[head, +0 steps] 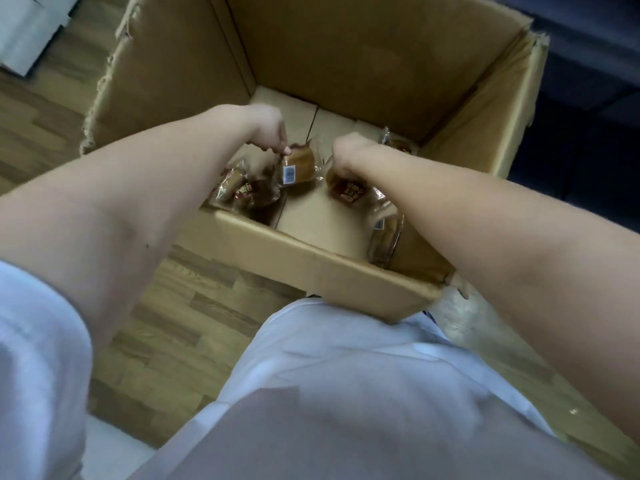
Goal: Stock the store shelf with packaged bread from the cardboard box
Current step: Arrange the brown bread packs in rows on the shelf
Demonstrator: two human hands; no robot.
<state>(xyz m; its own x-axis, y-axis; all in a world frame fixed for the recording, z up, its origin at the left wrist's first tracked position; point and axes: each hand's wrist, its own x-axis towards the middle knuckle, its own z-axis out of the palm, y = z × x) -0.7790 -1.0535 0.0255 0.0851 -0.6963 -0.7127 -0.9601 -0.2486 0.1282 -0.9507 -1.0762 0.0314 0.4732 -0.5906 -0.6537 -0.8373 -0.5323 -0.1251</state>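
Head view: inside the cardboard box (pixel 311 261), loose bread packets (pixel 242 190) lie by its near-left corner. Your left hand (pixel 268 131) pinches a barcode-labelled packet (pixel 299 164) at the box's middle. Your right hand (pixel 346 157) grips a red-labelled packet (pixel 348 192) just right of that. Another packet (pixel 384 233) leans at the box's near-right wall.

Inspector: Supporting surface?
Clerk: Wood-plank floor (pixel 194 306), brown, mixed tones.
Inspector: Items directly on it?
Clerk: One open cardboard box (pixel 311 261), rim ragged. Also a pale flat object (pixel 27 29) at far left, blurred, well apart.
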